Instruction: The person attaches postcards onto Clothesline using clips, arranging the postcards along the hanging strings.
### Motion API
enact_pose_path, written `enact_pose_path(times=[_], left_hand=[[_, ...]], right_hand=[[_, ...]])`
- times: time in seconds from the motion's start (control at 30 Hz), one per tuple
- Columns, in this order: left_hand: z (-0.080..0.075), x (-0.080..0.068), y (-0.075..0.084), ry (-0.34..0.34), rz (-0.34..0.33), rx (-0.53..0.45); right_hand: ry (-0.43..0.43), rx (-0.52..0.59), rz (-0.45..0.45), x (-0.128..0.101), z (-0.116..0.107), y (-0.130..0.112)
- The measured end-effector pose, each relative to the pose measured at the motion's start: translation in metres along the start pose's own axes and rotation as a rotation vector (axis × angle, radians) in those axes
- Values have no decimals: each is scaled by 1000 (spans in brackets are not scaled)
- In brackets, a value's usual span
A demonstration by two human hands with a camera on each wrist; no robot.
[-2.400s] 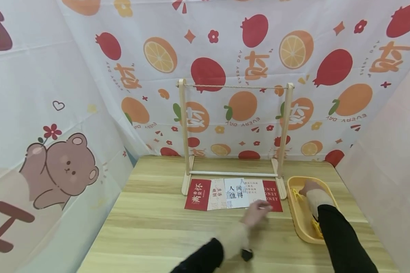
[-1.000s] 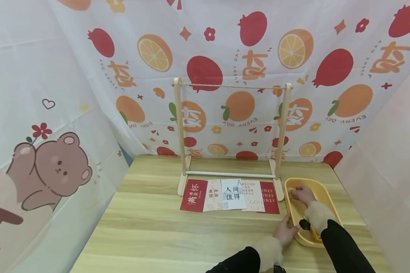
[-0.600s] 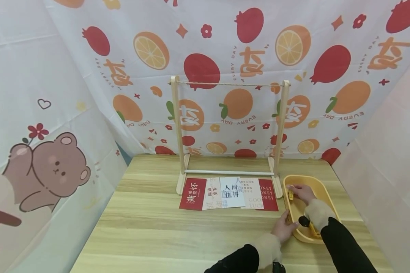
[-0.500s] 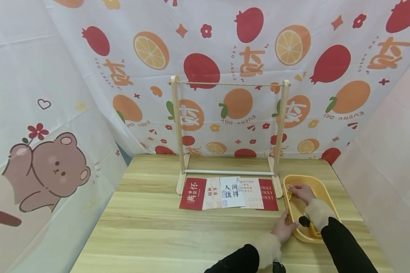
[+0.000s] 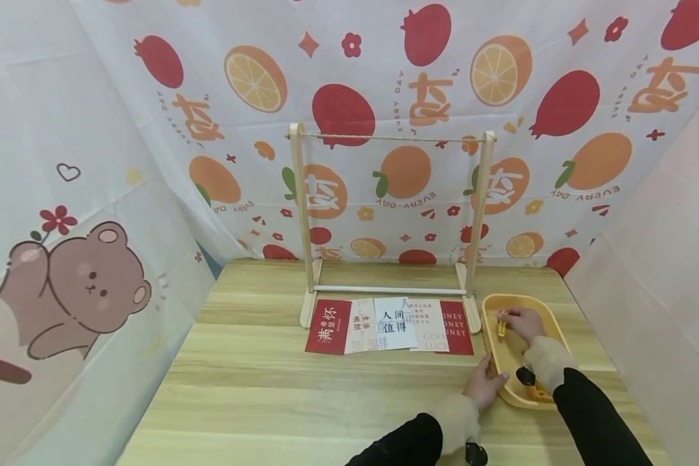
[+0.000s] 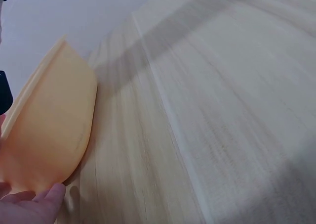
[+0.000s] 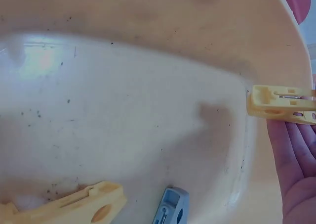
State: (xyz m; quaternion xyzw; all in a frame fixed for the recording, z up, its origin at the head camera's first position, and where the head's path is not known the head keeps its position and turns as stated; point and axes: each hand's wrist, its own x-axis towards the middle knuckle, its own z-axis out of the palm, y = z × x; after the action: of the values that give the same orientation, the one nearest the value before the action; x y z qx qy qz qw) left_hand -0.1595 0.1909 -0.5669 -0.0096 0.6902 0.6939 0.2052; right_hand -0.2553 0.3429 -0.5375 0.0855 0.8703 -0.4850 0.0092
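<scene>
My right hand [image 5: 525, 323] is over the far part of the orange-yellow plastic tray [image 5: 509, 362], pinching a yellow clothespin [image 5: 502, 327] by one end. In the right wrist view that clothespin [image 7: 279, 103] lies across the fingers, near the tray wall. Lower in the tray are another yellow clothespin [image 7: 96, 205] and a blue clothespin [image 7: 173, 206], partly cut off by the frame. My left hand [image 5: 482, 386] grips the tray's near left side, thumb at the rim. The left wrist view shows its fingertips against the tray's outer wall [image 6: 59, 115].
A wooden stand [image 5: 479, 220] with a cord [image 5: 378, 137] across its top stands at the back. In front of it, several overlapping printed cards [image 5: 396, 325] lie in a row, just left of the tray. Patterned cloth [image 5: 402, 58] hangs behind the wooden table [image 5: 303, 401].
My left hand has gone from above the cards to the tray's side. My right hand has taken up a yellow clothespin inside the tray and turned it. The head view has shifted slightly.
</scene>
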Motion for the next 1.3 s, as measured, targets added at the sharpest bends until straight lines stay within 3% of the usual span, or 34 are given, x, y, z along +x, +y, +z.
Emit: enact_pose_path(times=[0.17, 0.27, 0.37, 0.5, 0.63, 0.73, 0.87, 1.0, 1.07, 1.17, 1.3], left_hand=[[-17, -2, 1, -54, 5, 31], [-54, 5, 9, -113, 76, 163], [-113, 27, 21, -133, 213, 365], [-213, 58, 40, -76, 385, 748], [-298, 73, 51, -57, 419, 1196], [-336, 75, 54, -107, 350, 1449], [-357, 73, 56, -185, 221, 1566], [-360, 69, 59, -214, 105, 1633], [-359, 68, 59, -203, 99, 1665], [-359, 69, 60, -164, 168, 1714], [-360, 71, 72, -95, 369, 1649]], right_hand=[[-6, 18, 0, -3, -2, 6], [-13, 37, 0, -8, -8, 7], [4, 61, 6, -9, -17, 11], [28, 171, 27, -1, -24, 29], [29, 225, 37, 2, -21, 33], [22, 152, -12, -5, -15, 17], [0, 102, -42, -13, -9, -4], [-30, 133, -22, -16, -6, -14], [-33, 142, -22, -17, -5, -16], [-27, 147, -36, -18, -4, -14], [-37, 170, -46, -15, -9, -2]])
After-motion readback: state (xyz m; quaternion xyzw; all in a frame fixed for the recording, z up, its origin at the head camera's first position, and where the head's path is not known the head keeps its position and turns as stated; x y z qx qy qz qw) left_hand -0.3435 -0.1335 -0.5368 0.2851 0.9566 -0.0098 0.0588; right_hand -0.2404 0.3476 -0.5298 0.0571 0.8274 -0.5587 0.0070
